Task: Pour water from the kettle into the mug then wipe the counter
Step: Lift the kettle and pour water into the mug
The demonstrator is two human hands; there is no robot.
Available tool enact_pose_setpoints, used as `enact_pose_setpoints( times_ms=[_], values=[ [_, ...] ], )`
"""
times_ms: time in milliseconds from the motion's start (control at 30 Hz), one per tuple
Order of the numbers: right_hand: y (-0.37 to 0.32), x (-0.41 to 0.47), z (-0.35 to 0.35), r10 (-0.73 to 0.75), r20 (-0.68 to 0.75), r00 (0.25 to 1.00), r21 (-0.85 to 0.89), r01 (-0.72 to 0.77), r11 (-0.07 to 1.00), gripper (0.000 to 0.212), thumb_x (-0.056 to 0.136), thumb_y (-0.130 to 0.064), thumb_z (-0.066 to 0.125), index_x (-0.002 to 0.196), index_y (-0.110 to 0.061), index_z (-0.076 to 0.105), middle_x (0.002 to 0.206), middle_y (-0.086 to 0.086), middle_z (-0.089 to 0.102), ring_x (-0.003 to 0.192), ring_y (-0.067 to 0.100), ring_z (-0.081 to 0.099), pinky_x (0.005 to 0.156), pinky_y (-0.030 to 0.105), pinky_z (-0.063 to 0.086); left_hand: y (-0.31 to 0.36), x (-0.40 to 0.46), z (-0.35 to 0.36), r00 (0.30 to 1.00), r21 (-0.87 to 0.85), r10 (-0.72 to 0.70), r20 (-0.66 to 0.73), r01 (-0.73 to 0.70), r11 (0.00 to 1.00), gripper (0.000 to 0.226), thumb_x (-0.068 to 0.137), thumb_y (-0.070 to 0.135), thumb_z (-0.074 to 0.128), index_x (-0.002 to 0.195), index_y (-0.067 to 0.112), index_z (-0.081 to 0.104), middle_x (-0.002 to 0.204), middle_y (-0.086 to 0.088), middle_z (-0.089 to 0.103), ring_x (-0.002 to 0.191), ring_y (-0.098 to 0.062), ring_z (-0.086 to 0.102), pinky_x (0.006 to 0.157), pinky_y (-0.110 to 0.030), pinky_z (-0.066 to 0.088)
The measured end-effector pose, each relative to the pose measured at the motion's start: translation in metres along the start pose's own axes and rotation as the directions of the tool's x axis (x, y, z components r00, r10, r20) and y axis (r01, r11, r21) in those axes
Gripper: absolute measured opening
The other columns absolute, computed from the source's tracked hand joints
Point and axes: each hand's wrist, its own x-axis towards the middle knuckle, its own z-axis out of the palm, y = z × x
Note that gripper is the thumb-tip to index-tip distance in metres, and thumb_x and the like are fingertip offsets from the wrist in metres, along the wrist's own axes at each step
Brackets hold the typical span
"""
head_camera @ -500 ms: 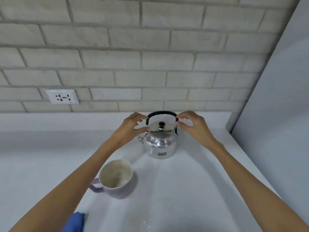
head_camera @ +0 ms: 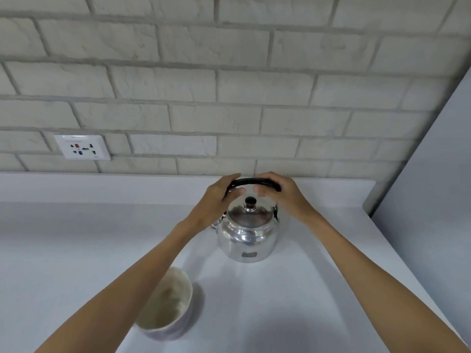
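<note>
Shiny round metal kettle [head_camera: 246, 235] stands upright on the pale grey counter [head_camera: 76, 250], centre-right. Left hand [head_camera: 216, 200] and right hand [head_camera: 280, 193]: each grip clenched around its black arched handle [head_camera: 246, 181]. Cream ceramic mug [head_camera: 167, 305] at kettle's 7 o'clock, apart.

A pale grey-white counter [head_camera: 318, 289] is running back to the brick wall. Standing on it is a shiny metal kettle [head_camera: 247, 238] near the back, and a pale mug [head_camera: 168, 309] is sitting nearer, left of the kettle, apart from it.
</note>
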Motion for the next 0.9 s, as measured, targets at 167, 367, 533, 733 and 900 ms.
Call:
enact_pose_setpoints(
  times_ms=[167, 367, 533, 733, 900],
  values=[
    [0.006, 0.004, 0.001, -0.021, -0.054, 0.998, 0.061, 0.024, 0.998, 0.013, 0.086, -0.015, 0.071, 0.098, -0.017, 0.073, 0.067, -0.017, 0.066, 0.060, -0.003, 0.055, 0.062, 0.009, 0.042, 0.001, 0.004, 0.004, 0.998, -0.107, 0.020, -0.065, -0.026, 0.994, 0.019, 0.094, 0.019, 0.053, 0.111, 0.014, 0.060, 0.085, 0.012, 0.061, 0.076, 0.006, 0.057, 0.072, -0.006, 0.042],
    [0.001, -0.002, 0.004, -0.038, -0.115, 0.993, 0.102, 0.050, 0.994, 0.016, 0.081, -0.014, 0.076, 0.092, -0.026, 0.076, 0.073, -0.017, 0.072, 0.066, -0.003, 0.061, 0.064, 0.009, 0.044, 0.006, 0.000, 0.004, 0.995, -0.168, -0.013, -0.103, -0.005, 0.986, 0.019, 0.091, 0.018, 0.058, 0.109, 0.016, 0.064, 0.088, 0.015, 0.065, 0.079, 0.011, 0.058, 0.073, -0.003, 0.041],
    [-0.019, -0.007, 0.001, -0.071, -0.131, 0.989, 0.114, 0.086, 0.990, 0.018, 0.080, -0.015, 0.077, 0.090, -0.030, 0.077, 0.073, -0.017, 0.073, 0.069, -0.004, 0.063, 0.067, 0.008, 0.044, 0.021, -0.003, -0.005, 0.993, -0.188, 0.004, -0.120, -0.027, 0.982, 0.019, 0.090, 0.019, 0.059, 0.108, 0.018, 0.066, 0.094, 0.008, 0.067, 0.080, 0.010, 0.058, 0.073, -0.003, 0.039],
    [-0.075, -0.008, -0.013, -0.150, -0.220, 0.964, 0.114, 0.178, 0.977, 0.017, 0.075, -0.026, 0.080, 0.090, -0.030, 0.078, 0.085, -0.008, 0.077, 0.080, 0.005, 0.070, 0.074, 0.019, 0.055, 0.073, -0.001, -0.039, 0.984, -0.240, 0.080, -0.158, -0.117, 0.964, 0.021, 0.088, 0.021, 0.062, 0.108, 0.018, 0.068, 0.100, 0.007, 0.070, 0.090, 0.002, 0.062, 0.080, -0.007, 0.043],
    [-0.135, -0.014, -0.023, -0.254, -0.323, 0.912, 0.078, 0.293, 0.953, 0.018, 0.072, -0.027, 0.082, 0.089, -0.030, 0.078, 0.088, -0.009, 0.078, 0.075, 0.007, 0.067, 0.069, 0.017, 0.051, 0.127, -0.007, -0.072, 0.968, -0.239, 0.163, -0.190, -0.207, 0.949, 0.022, 0.086, 0.023, 0.065, 0.108, 0.021, 0.069, 0.090, 0.017, 0.068, 0.078, 0.007, 0.060, 0.071, -0.007, 0.042]
  ],
)
